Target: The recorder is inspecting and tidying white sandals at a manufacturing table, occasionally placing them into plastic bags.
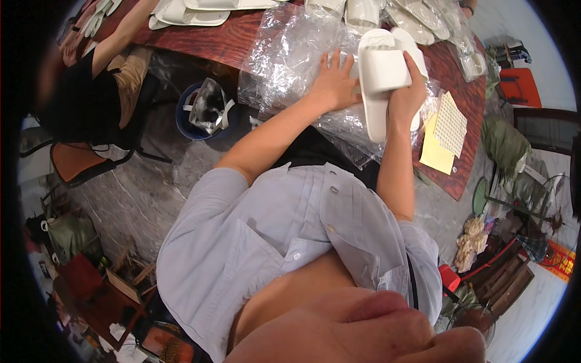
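Observation:
My right hand (409, 97) grips a pair of white open-toed slippers (387, 69), its fingers closed around them by the strap. The slippers are held upright over the table, one partly behind the other. To their left, my left hand (334, 83) lies with its fingers spread on clear plastic bags (281, 63). These bags look flat and crinkled, and some hang over the table's near edge.
More white slippers (190, 15) lie along the far side of the red-brown table (212, 48). Bagged slippers (469, 57) are at the far right. A sticker sheet (451, 127) overlaps yellow paper (436, 151). Another person (78, 97) sits left, near a blue bin (189, 124).

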Demonstrator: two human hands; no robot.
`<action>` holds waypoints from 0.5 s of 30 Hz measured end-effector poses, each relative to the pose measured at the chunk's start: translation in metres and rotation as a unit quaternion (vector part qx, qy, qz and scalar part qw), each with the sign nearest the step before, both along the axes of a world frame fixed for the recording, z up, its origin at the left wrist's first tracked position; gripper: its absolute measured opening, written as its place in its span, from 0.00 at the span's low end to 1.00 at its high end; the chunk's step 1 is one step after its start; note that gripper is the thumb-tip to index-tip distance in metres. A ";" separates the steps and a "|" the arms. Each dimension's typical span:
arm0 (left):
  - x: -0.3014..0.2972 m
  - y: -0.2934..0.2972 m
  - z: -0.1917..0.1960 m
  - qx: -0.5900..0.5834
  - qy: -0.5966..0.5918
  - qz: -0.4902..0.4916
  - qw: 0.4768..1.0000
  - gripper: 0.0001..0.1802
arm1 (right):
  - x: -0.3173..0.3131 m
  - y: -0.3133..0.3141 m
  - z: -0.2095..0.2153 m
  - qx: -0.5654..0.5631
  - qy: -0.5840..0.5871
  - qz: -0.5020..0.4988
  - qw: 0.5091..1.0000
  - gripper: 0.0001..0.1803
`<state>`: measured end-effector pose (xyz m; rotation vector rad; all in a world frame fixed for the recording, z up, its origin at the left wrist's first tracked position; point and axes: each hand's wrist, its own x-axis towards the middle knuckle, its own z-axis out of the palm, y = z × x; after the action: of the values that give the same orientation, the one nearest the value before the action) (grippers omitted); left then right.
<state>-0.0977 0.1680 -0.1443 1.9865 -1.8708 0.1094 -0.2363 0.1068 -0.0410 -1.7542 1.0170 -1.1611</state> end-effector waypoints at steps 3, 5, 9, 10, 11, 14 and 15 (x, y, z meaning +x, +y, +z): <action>0.001 0.003 0.009 0.047 -0.031 -0.013 0.998 0.34 | -0.008 -0.028 -0.046 -0.052 0.257 -0.026 0.965 0.39; 0.000 0.004 0.012 0.029 -0.022 -0.015 0.999 0.31 | -0.020 -0.033 -0.063 -0.100 0.247 -0.019 0.964 0.41; 0.002 0.005 0.010 0.009 -0.030 -0.016 0.999 0.31 | -0.045 -0.034 -0.063 0.015 0.090 0.051 0.994 0.40; 0.002 0.004 0.010 0.014 -0.029 -0.015 0.999 0.31 | -0.054 -0.032 -0.059 0.024 0.102 0.027 0.994 0.38; 0.003 0.004 0.009 0.020 -0.036 -0.014 0.999 0.31 | -0.063 -0.031 -0.055 0.022 0.104 0.015 0.994 0.35; 0.002 0.004 0.009 0.041 -0.043 -0.009 0.998 0.31 | -0.087 -0.025 -0.047 0.063 0.026 0.000 0.998 0.19; 0.002 0.004 0.009 0.040 -0.039 -0.007 0.998 0.31 | -0.096 -0.020 -0.045 0.069 0.018 -0.004 0.997 0.17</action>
<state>-0.0959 0.1720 -0.1353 2.0483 -1.9673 0.1122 -0.3327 0.0867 -0.0861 -1.6693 1.1006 -1.0420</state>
